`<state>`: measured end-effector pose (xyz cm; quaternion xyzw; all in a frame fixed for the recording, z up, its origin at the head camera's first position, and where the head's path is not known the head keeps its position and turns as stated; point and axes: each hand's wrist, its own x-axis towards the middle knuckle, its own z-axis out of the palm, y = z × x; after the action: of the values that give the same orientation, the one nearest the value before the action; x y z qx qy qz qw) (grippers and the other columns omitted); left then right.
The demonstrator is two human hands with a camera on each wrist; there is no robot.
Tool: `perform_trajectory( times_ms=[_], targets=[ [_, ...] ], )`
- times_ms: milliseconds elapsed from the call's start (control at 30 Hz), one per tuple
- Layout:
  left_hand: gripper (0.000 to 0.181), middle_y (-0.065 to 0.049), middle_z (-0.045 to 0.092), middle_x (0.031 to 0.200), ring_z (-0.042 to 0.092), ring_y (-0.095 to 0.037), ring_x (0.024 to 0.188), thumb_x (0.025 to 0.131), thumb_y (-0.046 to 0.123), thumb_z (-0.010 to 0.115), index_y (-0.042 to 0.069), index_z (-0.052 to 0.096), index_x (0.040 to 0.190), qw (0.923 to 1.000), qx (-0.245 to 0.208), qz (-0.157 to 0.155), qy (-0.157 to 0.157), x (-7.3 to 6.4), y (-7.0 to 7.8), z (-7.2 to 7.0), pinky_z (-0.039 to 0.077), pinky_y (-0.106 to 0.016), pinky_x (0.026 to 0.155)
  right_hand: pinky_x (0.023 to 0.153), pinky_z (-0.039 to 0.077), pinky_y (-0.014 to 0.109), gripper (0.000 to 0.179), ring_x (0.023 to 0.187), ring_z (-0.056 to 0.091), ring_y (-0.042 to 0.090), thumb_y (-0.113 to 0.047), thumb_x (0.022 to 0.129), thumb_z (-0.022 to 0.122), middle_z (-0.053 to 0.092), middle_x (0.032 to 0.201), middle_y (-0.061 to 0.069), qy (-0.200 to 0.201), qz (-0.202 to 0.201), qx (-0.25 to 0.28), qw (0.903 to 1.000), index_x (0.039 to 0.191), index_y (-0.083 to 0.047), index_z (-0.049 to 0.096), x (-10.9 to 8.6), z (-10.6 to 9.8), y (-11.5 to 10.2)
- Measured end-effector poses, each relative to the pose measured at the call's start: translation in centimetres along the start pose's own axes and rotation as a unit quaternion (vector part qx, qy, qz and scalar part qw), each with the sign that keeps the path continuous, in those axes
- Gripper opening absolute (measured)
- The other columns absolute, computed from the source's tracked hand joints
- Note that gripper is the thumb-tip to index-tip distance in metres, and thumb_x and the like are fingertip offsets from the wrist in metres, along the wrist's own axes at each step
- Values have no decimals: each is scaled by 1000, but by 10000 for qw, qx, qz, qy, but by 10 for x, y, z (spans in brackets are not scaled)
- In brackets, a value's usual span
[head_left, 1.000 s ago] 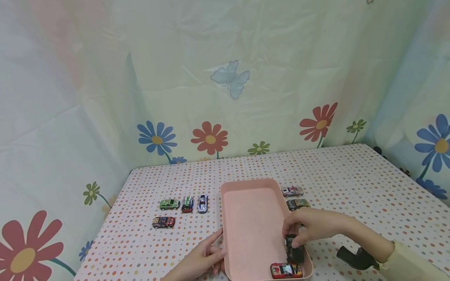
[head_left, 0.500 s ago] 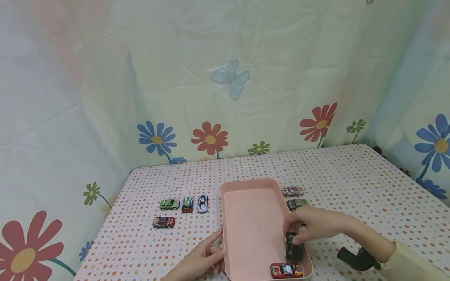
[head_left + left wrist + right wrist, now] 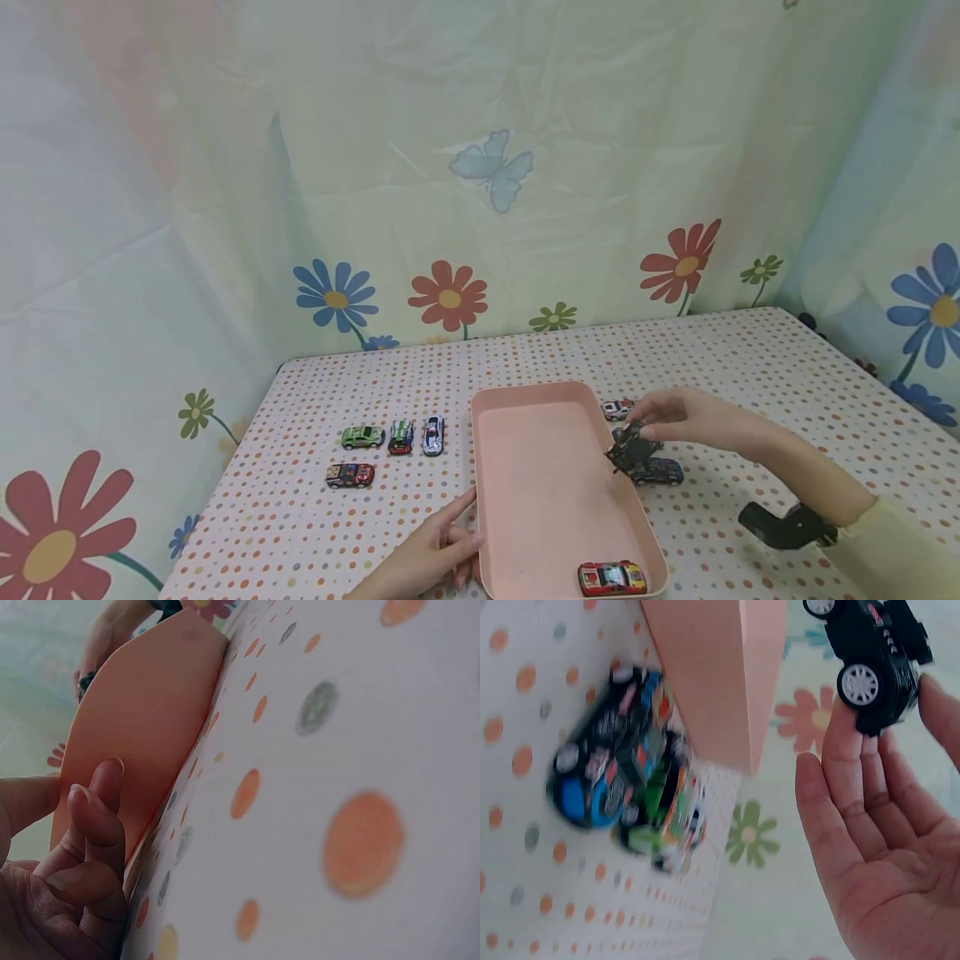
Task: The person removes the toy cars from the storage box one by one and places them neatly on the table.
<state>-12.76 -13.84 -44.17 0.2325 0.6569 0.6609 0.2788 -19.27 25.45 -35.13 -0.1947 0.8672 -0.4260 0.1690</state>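
My right hand (image 3: pixel 686 417) pinches a small black toy car (image 3: pixel 637 450) between thumb and fingertips, above the right rim of a pink tray (image 3: pixel 540 475). White wheels show on this black car (image 3: pixel 874 664) in the right wrist view. Inside the tray, a red and yellow toy car (image 3: pixel 611 577) lies by the near right corner. My left hand (image 3: pixel 431 546) touches the tray's left outer wall with its fingertips. In the left wrist view, the other fingers of that left hand (image 3: pixel 82 862) are loosely bent beside the wall.
Right of the tray stand a dark blue toy car (image 3: pixel 663 472) and a white and red one (image 3: pixel 617 409); my hand partly hides others. Left of it are a green car (image 3: pixel 363 437), a striped car (image 3: pixel 401 437), a white-blue car (image 3: pixel 433 436) and a black-red pickup (image 3: pixel 350 476).
My right hand has lifted the black toy car out of the tray's near right part and carried it away from me, over the right rim. My left hand has stayed put.
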Motion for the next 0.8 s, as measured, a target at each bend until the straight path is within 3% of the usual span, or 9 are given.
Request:
perform_trajectory(
  times_ms=[233, 533, 800],
  targets=[
    [66, -4, 52, 70, 47, -8, 57, 99, 13, 48, -8, 6, 146, 10000, 0, 22, -15, 0, -1, -1, 34, -17, 51, 84, 44, 54, 48, 106, 53, 38, -28, 95, 57, 49, 124, 27, 836, 418, -70, 9956, 126, 7, 50, -1, -23, 28],
    [66, -3, 53, 71, 48, -7, 56, 99, 12, 48, -10, 6, 145, 10000, 17, 83, -25, -1, 0, 0, 33, -17, 50, 89, 45, 45, 69, 114, 45, 48, -36, 99, 47, 30, 132, 41, 1346, 1105, 411, 9839, 134, 21, 28, 2, -40, 69],
    [66, -3, 53, 71, 48, -7, 56, 99, 12, 48, -9, 6, 145, 10000, 21, 8, 7, 0, 1, 1, 33, -17, 50, 88, 45, 43, 73, 117, 40, 50, -38, 98, 46, 30, 131, 42, 1561, 1674, 715, 9708, 133, 23, 26, 5, -47, 92]
  ],
)
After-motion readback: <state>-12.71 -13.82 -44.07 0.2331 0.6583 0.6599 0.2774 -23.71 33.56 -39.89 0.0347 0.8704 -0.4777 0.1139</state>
